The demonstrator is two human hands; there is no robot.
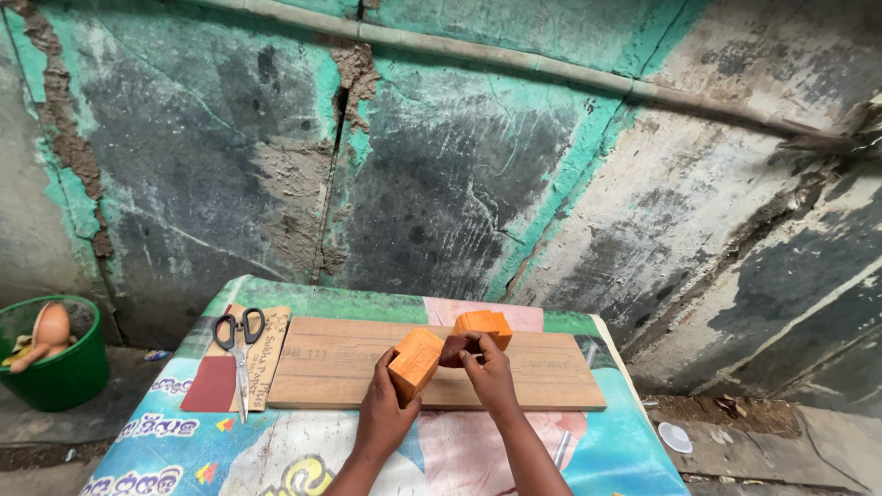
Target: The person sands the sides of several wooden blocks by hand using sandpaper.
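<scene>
Holding an orange wooden block (415, 363) in the left hand (384, 411), fingers wrapped shut around its lower half, the person keeps it just above the long wooden board (340, 363); the right hand (489, 375) is closed in a pinch on a small dark piece (454, 350), pressed at the block's upper right corner; a second orange block (483, 325) sits on the board at about one o'clock from the hands, just behind the right fingers. My judgement: the work goes best with the left grip kept firm and low so the block cannot twist, the right strokes short and even, and the board underneath as a rest; scissors (239, 349) lie on a sheet of sandpaper (230, 372) at nine o'clock, well clear.
</scene>
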